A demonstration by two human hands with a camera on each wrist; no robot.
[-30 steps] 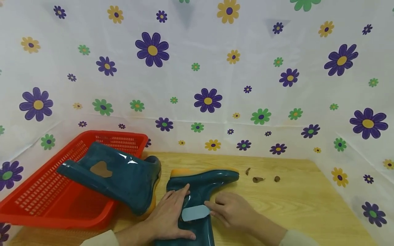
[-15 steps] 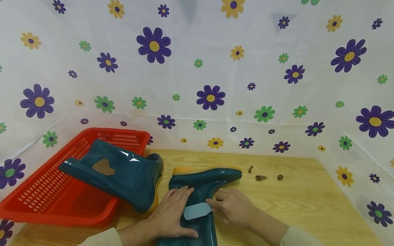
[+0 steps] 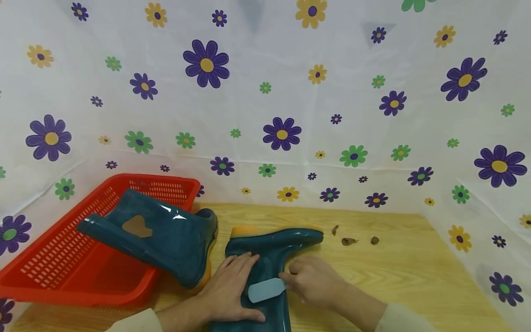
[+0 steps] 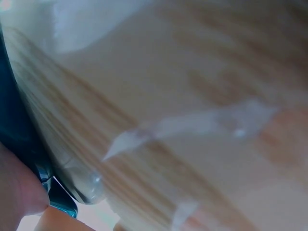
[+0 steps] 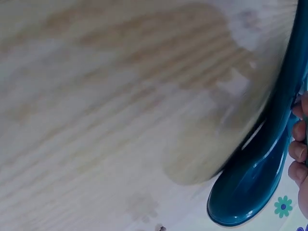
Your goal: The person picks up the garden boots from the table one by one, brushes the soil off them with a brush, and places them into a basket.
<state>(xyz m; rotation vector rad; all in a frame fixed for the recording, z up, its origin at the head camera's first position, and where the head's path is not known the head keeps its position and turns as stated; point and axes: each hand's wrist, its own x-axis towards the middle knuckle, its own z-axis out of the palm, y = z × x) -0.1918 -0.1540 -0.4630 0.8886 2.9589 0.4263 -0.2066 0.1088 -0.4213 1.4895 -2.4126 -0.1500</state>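
Observation:
A dark teal rubber boot [image 3: 269, 251] with a yellow sole lies on its side on the table, toe to the right. My left hand [image 3: 228, 293] rests on its shaft, fingers straight and thumb spread. Between finger and thumb, my right hand [image 3: 313, 281] pinches the end of a flat, light blue-grey paddle-shaped tool [image 3: 267, 290], which lies across the shaft near the left hand. Boot surface beneath the tool is hidden. In the right wrist view the boot's toe [image 5: 245, 197] shows beside the right fingers [image 5: 298, 149]. The left wrist view shows part of the left hand beside the boot [image 4: 19, 110].
A red slotted basket [image 3: 83, 297] stands at the left. Over its right side leans a second teal boot [image 3: 174, 242] with a brown patch [image 3: 137, 226] on its shaft. Several small brown dried bits, one a curled piece [image 3: 349, 241], lie on the wooden table [image 3: 394, 272] beyond the toe.
The paddle-shaped tool has shifted slightly across the boot's shaft with the right hand. The left hand's fingers have closed up a little, and it stays on the shaft.

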